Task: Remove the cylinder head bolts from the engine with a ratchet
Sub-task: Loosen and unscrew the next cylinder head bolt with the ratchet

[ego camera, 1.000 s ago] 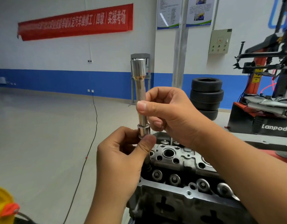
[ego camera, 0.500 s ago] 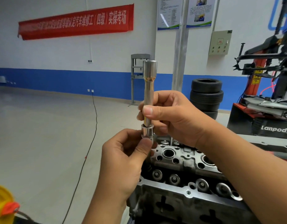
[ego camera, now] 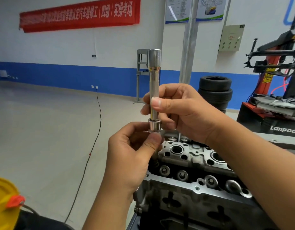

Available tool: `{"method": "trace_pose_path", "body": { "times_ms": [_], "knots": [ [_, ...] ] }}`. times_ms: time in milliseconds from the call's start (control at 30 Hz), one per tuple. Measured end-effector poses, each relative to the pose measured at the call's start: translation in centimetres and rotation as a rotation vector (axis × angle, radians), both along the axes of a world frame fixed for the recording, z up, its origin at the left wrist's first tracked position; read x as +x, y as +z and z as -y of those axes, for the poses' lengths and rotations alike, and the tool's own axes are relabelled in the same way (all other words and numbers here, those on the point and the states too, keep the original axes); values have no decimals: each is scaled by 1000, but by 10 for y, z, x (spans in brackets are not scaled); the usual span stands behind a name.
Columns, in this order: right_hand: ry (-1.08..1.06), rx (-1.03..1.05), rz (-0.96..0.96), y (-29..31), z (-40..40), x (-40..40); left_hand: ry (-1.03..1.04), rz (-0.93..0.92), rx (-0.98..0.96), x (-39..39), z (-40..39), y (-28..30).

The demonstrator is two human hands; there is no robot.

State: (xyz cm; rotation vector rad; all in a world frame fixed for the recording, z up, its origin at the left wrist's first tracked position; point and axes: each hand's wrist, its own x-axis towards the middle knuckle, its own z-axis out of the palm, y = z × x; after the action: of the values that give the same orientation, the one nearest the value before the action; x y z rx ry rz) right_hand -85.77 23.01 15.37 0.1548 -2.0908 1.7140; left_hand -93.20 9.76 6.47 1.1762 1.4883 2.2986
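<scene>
1. The right hand (ego camera: pixel 181 113) pinches a chrome extension bar (ego camera: pixel 154 83) between thumb and curled fingers, gripping the shaft a little above its lower end; the bar stands upright, its wider end at the top.
2. The left hand (ego camera: pixel 131 160) holds a short chrome socket (ego camera: pixel 154 127) from below, thumb tip pressed against its lower edge and fingers curled behind it.
3. The bar's lower end sits in the top of the socket, so the two parts touch and stand in one line.
4. Both hands and the tool are raised above the near-left corner of the cylinder head (ego camera: pixel 193 156), apart from it.
5. The cylinder head sits on the engine block (ego camera: pixel 185 201) in the lower right of the view; round bores, valve springs and bolt holes show on its upper face. Whether any head bolts remain in their holes cannot be told.
6. No ratchet handle is attached to the bar's top end.
7. On the floor (ego camera: pixel 43 138) a black cable (ego camera: pixel 93 141) runs from a wall outlet toward the camera.
8. Against the far wall stand a stack of tyres (ego camera: pixel 214 92) and a grey metal frame (ego camera: pixel 141 75); a red tyre-changing machine (ego camera: pixel 273 103) stands at the right.
9. A red banner (ego camera: pixel 80 14) hangs on the wall.
10. A yellow object (ego camera: pixel 3 205) shows in the lower-left corner.
</scene>
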Motion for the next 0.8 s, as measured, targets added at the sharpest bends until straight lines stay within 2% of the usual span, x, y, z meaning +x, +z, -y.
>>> {"method": "trace_pose_path", "body": {
  "times_ms": [167,333,433,600,733,800],
  "knots": [
    [-90,27,-66,-1,4,-3,124,-38,-10,-2,-1,-2],
    [-5,114,-30,-1,4,1,-94,1,-28,0,1,1],
    [30,66,0,-1,3,1,-25,3,-12,-2,0,2],
    [-64,34,-68,-3,2,-1,94,-48,-14,-3,-1,1],
    [-48,62,-47,-1,-3,-2,-145,-7,1,-2,1,2],
    [-21,65,-31,-1,-4,-1,-119,-3,-11,-2,1,2]
  ]
}}
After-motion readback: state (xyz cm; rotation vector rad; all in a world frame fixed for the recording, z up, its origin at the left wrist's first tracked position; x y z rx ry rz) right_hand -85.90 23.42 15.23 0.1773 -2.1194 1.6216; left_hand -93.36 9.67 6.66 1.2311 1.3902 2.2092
